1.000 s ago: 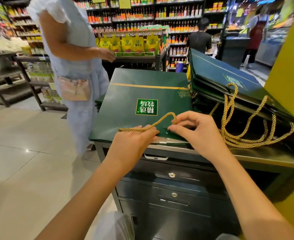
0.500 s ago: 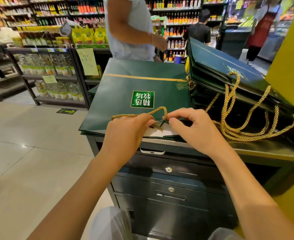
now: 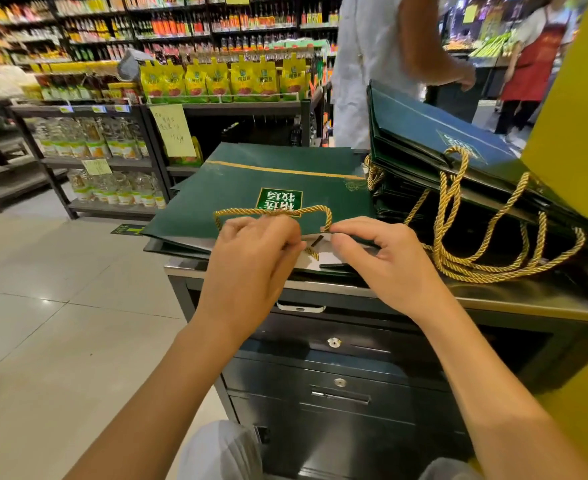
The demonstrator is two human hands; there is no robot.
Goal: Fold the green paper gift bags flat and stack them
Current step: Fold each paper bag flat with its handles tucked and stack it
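Presently pinching the gold rope handle with both hands: left hand curled round the loose cord end at 6 o'clock of the loop, right hand nipping the cord at its 3 o'clock bend. Working on the top green bag, flat on a low stack at 12 o'clock on the dark cabinet. At 2 o'clock, slanted pile of further bags.

You can read one label on the flat green bag: Chinese characters, upside down to you and partly behind the gold cord, apparently 精选牧场. Print on the yellow pouches and the handwritten note is illegible.
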